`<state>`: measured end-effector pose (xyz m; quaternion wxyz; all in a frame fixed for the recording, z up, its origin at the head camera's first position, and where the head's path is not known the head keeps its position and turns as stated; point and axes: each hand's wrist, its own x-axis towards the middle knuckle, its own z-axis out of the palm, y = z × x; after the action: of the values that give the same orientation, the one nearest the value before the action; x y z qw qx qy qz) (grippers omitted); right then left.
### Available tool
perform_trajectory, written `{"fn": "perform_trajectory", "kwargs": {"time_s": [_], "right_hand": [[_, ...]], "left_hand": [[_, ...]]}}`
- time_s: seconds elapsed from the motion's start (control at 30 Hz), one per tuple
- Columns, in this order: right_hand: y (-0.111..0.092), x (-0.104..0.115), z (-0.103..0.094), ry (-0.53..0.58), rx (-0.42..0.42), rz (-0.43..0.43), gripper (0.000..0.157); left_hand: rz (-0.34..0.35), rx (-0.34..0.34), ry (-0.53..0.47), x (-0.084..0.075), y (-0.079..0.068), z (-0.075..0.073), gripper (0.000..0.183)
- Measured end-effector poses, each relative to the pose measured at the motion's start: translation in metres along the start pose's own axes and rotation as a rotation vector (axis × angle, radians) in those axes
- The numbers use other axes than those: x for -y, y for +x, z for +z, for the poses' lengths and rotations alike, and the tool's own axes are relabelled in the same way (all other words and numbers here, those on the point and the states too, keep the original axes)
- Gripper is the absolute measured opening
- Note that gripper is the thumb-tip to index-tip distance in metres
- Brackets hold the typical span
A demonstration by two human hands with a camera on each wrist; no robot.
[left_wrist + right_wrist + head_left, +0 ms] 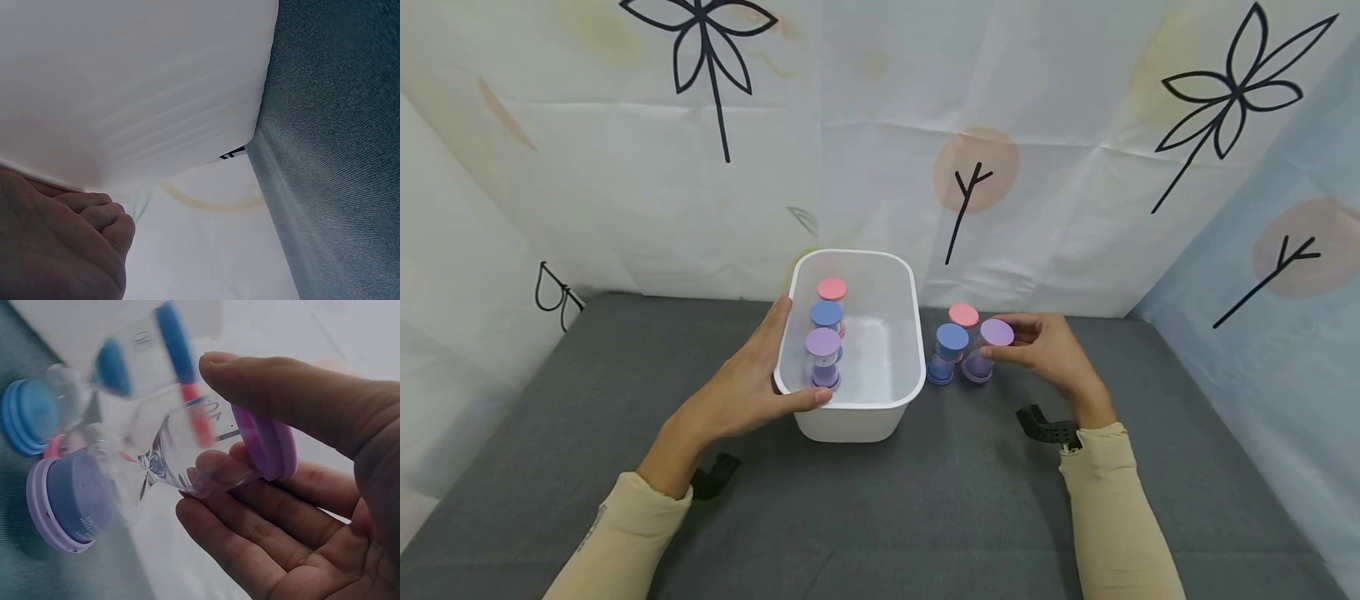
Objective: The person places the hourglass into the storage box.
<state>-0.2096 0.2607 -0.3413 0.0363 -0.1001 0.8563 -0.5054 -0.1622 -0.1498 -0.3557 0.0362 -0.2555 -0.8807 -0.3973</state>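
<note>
My left hand holds the white plastic tub at its left side, fingers along the outer wall and thumb over the near rim. In the left wrist view its fingers lie against the tub's wall. To the right of the tub, my right hand grips a purple hourglass round its upper part. The right wrist view shows the purple base with sand lying in the lower bulb. Close beside it stand a blue hourglass and a pink hourglass, the latter partly hidden.
Inside the tub, along its left side, a pink hourglass, a blue hourglass and a purple hourglass stand in a row. A dark grey cloth covers the table. Patterned white fabric hangs behind.
</note>
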Motion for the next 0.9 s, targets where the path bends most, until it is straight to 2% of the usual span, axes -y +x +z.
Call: {"fn": "perform_trajectory", "kwargs": {"time_s": [0.17, 0.3, 0.4, 0.57, 0.73, 0.9], "right_hand": [[-0.012, 0.016, -0.012, -0.020, -0.045, -0.012, 0.055], [-0.021, 0.028, -0.019, 0.051, -0.111, -0.051, 0.054], [-0.026, 0.035, -0.021, 0.184, -0.174, -0.111, 0.049], [-0.030, 0.043, -0.020, 0.423, -0.242, -0.268, 0.041], [-0.029, 0.049, -0.017, 0.610, -0.225, -0.425, 0.037], [-0.027, 0.054, -0.011, 0.774, -0.210, -0.499, 0.034]], "left_hand": [[0.005, -0.005, -0.003, 0.000, 0.001, 0.001, 0.120], [-0.002, -0.001, 0.002, 0.000, 0.001, 0.001, 0.121], [-0.015, 0.007, 0.004, 0.000, 0.000, 0.001, 0.121], [-0.022, 0.012, 0.002, 0.000, -0.001, 0.000, 0.122], [-0.029, 0.016, 0.005, -0.002, -0.002, 0.000, 0.122], [-0.027, 0.016, 0.001, -0.002, -0.001, 0.000, 0.122]]}}
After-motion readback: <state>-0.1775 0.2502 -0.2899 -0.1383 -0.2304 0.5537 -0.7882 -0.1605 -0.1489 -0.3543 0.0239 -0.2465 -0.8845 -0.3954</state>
